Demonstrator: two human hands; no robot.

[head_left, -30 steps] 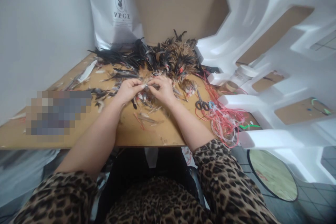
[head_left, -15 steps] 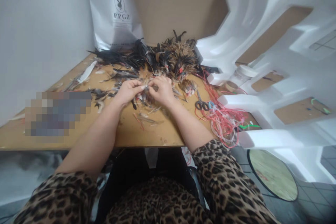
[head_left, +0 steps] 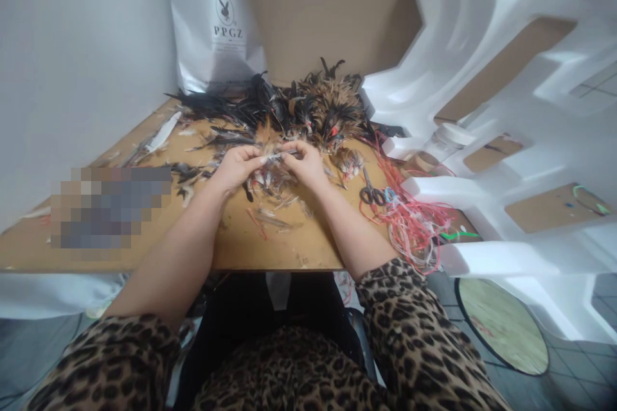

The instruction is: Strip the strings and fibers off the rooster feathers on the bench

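My left hand (head_left: 236, 168) is closed in a pinch on a small bunch of brown feathers (head_left: 265, 135), whose tips fan upward past the fingertips. My right hand (head_left: 307, 166), just beside it, also pinches. Between the two sets of fingertips runs a thin pale strand (head_left: 274, 156); whether it is a string or a quill I cannot tell. Directly under the hands lies a heap of loose feathers (head_left: 272, 178) with whitish and reddish bits. Behind them spreads a large pile of black feathers (head_left: 263, 99) and brown feathers (head_left: 332, 96).
Scissors (head_left: 372, 192) lie right of my right hand, against a tangle of red and white string (head_left: 419, 225). A small feather bundle (head_left: 349, 162) sits nearby. White foam (head_left: 434, 186) borders the table (head_left: 289, 250) on the right. At the back stands a white bag (head_left: 219, 64).
My right hand has drawn slightly away to the right, widening the gap between the fingertips. The pale strand now shows there. My left hand stays in place.
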